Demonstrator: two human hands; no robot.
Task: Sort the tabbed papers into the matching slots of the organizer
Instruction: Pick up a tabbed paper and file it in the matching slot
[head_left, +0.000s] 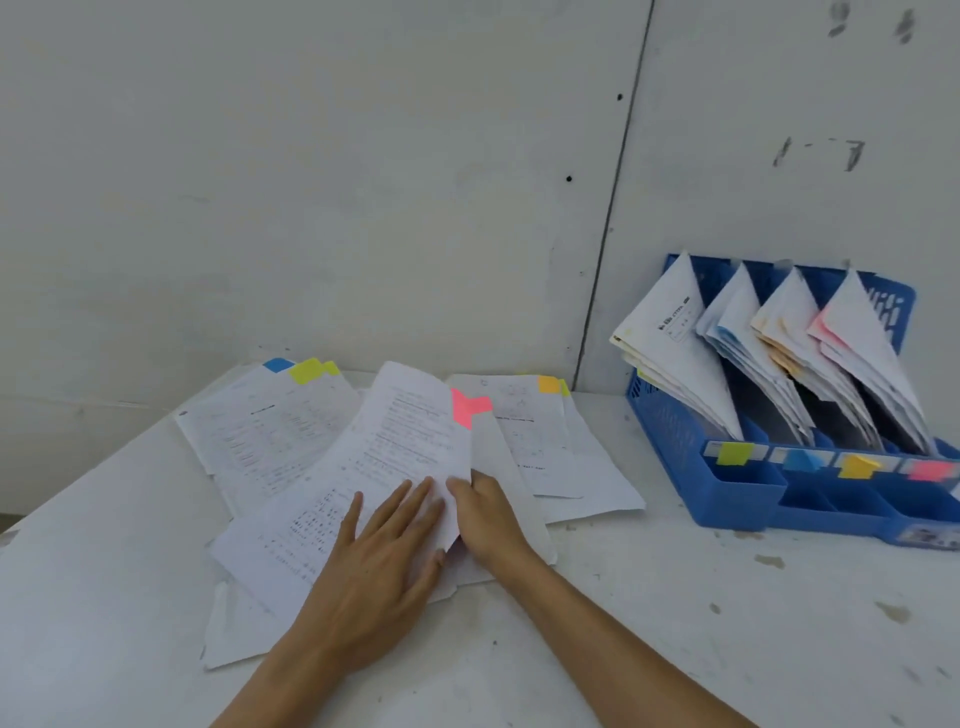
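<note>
**Both hands on the pink-tabbed sheet, organizer to the right**

The left hand lies flat on the lower half of the pink-tabbed sheet. Its fingers are straight and fanned apart, palm down, and curl round nothing. The right hand sits just beside it at the sheet's right edge. Its thumb rests on top of the paper and its other fingers are hidden beneath, so it pinches the edge. That edge stands raised off the pile, and the sheet curves upward toward its far end. The pink tab projects from the top right corner. The two hands are close together, almost touching at the fingertips.

The sheet tops a loose spread of papers on the white table. To the rear left lies a pile bearing a blue tab and yellow tabs. To the rear right lie further sheets with an orange tab.

The blue organizer stands well apart on the right, against the wall. Its four slots hold filed papers leaning to the left. The front rail carries four labels, from left to right: yellow-green, blue, yellow-orange and pink.
</note>
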